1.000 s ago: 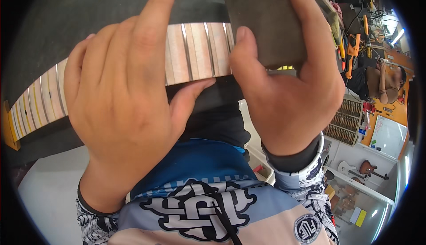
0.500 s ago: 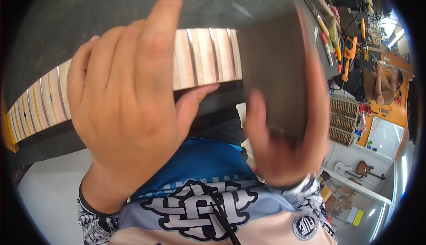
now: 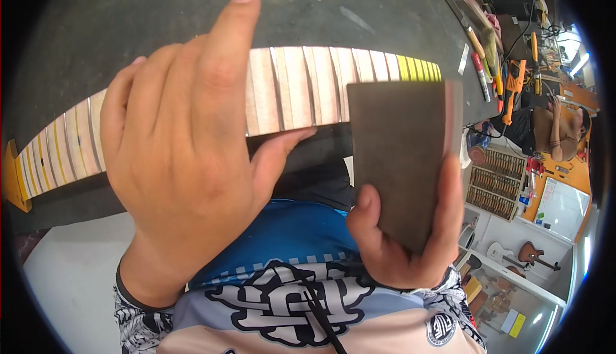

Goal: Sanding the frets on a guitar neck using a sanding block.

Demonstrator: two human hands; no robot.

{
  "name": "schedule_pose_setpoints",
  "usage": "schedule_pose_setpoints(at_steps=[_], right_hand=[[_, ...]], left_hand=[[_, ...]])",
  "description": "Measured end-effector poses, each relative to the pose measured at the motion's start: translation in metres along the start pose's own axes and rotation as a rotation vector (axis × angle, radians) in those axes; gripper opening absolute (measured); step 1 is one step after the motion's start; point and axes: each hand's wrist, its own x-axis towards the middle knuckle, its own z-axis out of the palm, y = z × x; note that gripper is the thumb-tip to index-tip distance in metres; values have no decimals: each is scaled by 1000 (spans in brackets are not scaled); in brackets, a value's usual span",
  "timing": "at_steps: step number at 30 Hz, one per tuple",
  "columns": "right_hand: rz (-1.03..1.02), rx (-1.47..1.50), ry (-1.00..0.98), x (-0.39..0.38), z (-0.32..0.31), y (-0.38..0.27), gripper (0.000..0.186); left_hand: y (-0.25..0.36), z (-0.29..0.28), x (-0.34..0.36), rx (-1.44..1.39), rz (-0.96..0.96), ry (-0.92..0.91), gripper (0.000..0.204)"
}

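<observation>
A long pale fretboard [image 3: 289, 84] with metal frets lies across the dark bench, yellow strips at its right end and an orange piece [image 3: 16, 181] at its left end. My left hand [image 3: 186, 149] grips it left of centre, fingers over the top, index finger extended, thumb along the near edge. My right hand [image 3: 423, 245] is closed round the lower part of a dark grey rectangular block [image 3: 394, 142], which is held at the near side of the fretboard, partly overlapping its right portion in view. Whether the block touches it I cannot tell.
The dark bench [image 3: 321, 1] carries pens [image 3: 480, 75], an orange tool [image 3: 514, 84] and other hand tools along its right. Beyond are a person [image 3: 552, 129], a rack of small parts [image 3: 494, 181], a whiteboard [image 3: 558, 203] and hanging guitars [image 3: 532, 254].
My right hand and the block have moved down toward my body, uncovering the fretboard's yellow right end. My left hand and the fretboard have shifted slightly in the view.
</observation>
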Motion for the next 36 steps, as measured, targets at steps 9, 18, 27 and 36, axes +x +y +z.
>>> schedule_pose_setpoints(at_steps=[9,18,27,36], right_hand=[[149,-113,262,103,0,82,66],[-101,-250,-64,84,32,145,60],[-376,-290,-648,141,64,108,54],[-327,5,-849,170,101,123,72]], left_hand=[[-3,16,14,-26,-63,-33,89],[-55,25,-39,18,-8,-41,81],[-102,14,-74,95,-41,-119,79],[-101,-2,-67,72,-66,-159,76]])
